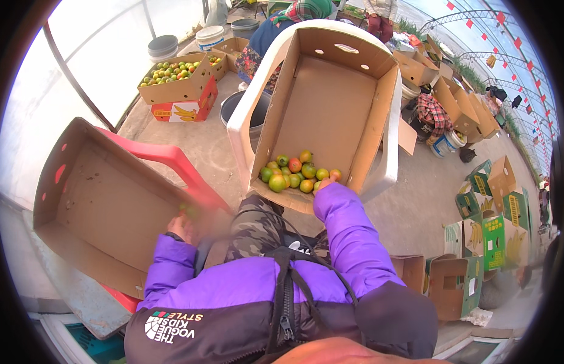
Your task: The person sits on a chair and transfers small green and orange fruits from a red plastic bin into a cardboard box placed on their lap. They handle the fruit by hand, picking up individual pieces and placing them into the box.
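Note:
A cardboard box (327,100) rests on a white plastic chair (238,132) before me. Green, orange and reddish tomatoes (288,173) are gathered at its near end. My right hand (325,183) reaches in among them at the right of the pile; its fingers are partly hidden, so a grip cannot be made out. To the left, a second cardboard box (113,200) sits on a red plastic chair (159,152). My left hand (181,229) is at its right side, fingertips at blurred green tomatoes (187,209). Whether it holds one is unclear.
Tomatoes fill a box (172,93) stacked on a red banana box (184,109). A grey bucket (238,107) stands behind the white chair. Banana boxes (493,241) are piled at right. Another person (268,41) bends beyond the chair; a plaid sleeve (434,113) reaches to a bucket (445,143).

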Tool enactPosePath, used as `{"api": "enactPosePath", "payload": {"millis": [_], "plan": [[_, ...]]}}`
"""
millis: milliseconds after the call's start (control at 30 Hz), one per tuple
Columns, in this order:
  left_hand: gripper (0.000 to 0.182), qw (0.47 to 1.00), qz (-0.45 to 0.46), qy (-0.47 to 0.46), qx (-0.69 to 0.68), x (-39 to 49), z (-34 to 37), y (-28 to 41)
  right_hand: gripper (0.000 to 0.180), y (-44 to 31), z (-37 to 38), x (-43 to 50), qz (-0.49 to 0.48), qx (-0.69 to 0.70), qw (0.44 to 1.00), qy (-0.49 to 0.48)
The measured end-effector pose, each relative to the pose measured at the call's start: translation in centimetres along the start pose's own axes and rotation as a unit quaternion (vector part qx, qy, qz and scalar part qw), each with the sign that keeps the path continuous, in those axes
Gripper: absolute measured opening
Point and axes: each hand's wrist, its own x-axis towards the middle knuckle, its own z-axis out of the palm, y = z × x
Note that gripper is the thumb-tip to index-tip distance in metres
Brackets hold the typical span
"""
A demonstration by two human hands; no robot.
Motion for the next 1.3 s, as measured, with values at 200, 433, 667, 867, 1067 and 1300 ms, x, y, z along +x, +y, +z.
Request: {"api": "enactPosePath", "payload": {"millis": [200, 433, 667, 867, 1067, 1300], "plan": [[0.038, 0.996, 0.083, -0.014, -0.021, -4.3, 2.8, 1.1, 0.049, 0.0, -1.3, -1.4, -0.057, 0.083, 0.994, 0.050], [0.042, 0.896, 0.160, -0.394, 0.124, -8.0, 9.4, 1.3, 0.056, -7.9, -2.2, -7.3, -0.418, 0.331, 0.844, -0.053], [0.040, 0.871, -0.098, -0.475, -0.082, -8.3, 9.8, 0.7, 0.052, -10.0, -2.3, -8.2, -0.453, 0.359, 0.815, -0.050], [0.031, 0.972, -0.051, -0.157, -0.167, -6.1, 4.6, 1.8, 0.047, -0.5, -2.1, 1.8, -0.078, 0.030, 0.985, 0.150], [0.037, 0.993, -0.017, 0.006, -0.116, -3.8, 2.6, 1.2, 0.049, 1.9, 0.4, 3.9, -0.023, -0.006, 0.995, 0.098], [0.033, 0.997, 0.025, 0.042, -0.056, -2.8, 2.2, 0.8, 0.051, 1.6, -0.6, 3.7, 0.004, 0.009, 0.996, 0.089]]}}
